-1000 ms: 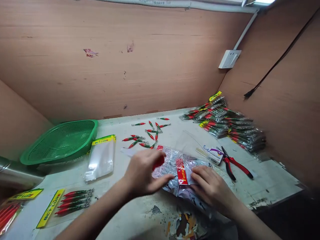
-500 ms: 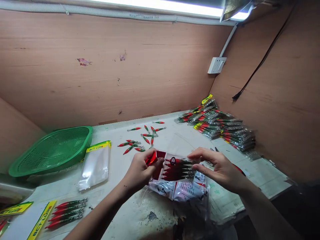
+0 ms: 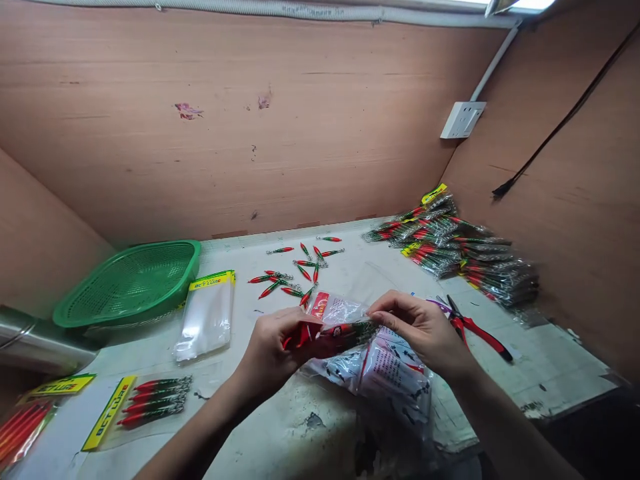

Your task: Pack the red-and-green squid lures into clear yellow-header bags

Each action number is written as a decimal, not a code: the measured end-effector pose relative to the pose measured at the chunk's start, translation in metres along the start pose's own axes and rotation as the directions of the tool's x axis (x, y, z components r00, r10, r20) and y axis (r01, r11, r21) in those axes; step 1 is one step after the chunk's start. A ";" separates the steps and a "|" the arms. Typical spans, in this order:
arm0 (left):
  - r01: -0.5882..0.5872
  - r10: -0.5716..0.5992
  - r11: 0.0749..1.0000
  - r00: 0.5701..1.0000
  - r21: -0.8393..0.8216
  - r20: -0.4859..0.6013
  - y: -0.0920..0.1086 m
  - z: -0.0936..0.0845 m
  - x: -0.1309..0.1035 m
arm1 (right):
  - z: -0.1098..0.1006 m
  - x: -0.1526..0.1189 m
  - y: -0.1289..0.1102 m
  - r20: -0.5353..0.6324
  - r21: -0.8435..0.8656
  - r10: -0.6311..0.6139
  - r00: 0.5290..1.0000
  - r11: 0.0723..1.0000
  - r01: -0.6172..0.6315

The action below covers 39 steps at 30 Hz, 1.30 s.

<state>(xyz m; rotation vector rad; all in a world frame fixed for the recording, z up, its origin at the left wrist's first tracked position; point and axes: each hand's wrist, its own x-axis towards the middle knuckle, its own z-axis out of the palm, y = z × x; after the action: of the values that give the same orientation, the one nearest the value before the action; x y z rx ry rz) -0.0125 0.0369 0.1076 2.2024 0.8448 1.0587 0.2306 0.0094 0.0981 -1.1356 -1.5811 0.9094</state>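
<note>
Head cam: one lure pack (image 3: 345,338) sits left of the pliers (image 3: 483,335), left hand (image 3: 275,341) gripping its red end, right hand (image 3: 423,328) pinching the other between fingertips. One pliers, one basket (image 3: 135,287) way left.

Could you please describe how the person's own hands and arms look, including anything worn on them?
The left hand and right hand wear no gloves. No sleeve shows on the left forearm or right forearm, and neither wrist has a watch.
</note>
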 end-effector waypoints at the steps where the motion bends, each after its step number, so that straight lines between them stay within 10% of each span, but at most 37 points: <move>1: -0.129 0.133 0.987 0.990 0.094 -0.043 0.000 0.000 -0.003 | -0.001 0.001 0.000 0.019 0.030 0.001 1.000 1.000 -0.001; 5: -0.506 0.575 0.719 0.818 0.476 0.003 0.004 -0.003 -0.016 | -0.007 0.002 -0.002 0.046 0.055 -0.060 0.997 0.997 0.058; 13: -0.715 0.777 0.359 0.585 0.600 0.232 0.017 -0.002 -0.040 | -0.013 0.012 -0.014 0.376 -0.233 -0.144 0.915 0.941 0.244; 18: -0.608 0.692 0.422 0.695 0.672 0.194 0.018 0.009 -0.063 | -0.011 0.024 -0.017 0.509 -0.137 -0.067 0.858 0.978 0.157; 22: -0.490 0.594 0.605 0.802 0.628 0.053 0.020 0.009 -0.066 | -0.006 0.025 -0.012 0.469 0.008 -0.071 0.880 0.997 0.076; 26: -0.516 0.578 0.714 0.816 0.473 0.016 0.014 -0.003 -0.052 | 0.002 0.021 0.000 0.286 0.192 -0.041 0.957 0.981 -0.015; 28: -0.419 0.473 0.853 0.873 0.312 -0.121 0.007 -0.008 -0.043 | 0.009 0.021 0.005 0.103 0.315 -0.018 0.994 0.949 -0.016; 30: -0.095 0.106 0.994 0.949 0.052 -0.298 -0.004 -0.010 -0.035 | 0.019 0.024 0.009 -0.007 0.410 0.029 1.000 0.912 -0.024; 34: 0.469 -0.547 0.834 0.777 -0.291 -0.312 -0.037 -0.011 -0.014 | 0.043 0.039 0.011 -0.021 0.592 0.130 0.991 0.800 -0.092; 39: 0.569 -0.593 0.799 0.693 -0.194 -0.410 -0.087 -0.027 0.026 | 0.074 0.075 0.020 -0.011 0.594 0.117 0.993 0.800 -0.088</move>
<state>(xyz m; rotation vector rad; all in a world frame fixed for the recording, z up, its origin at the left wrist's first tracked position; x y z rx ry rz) -0.0474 0.1180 0.0737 1.4571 1.5767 1.2408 0.1556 0.0837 0.0795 -0.7814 -1.0728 1.3244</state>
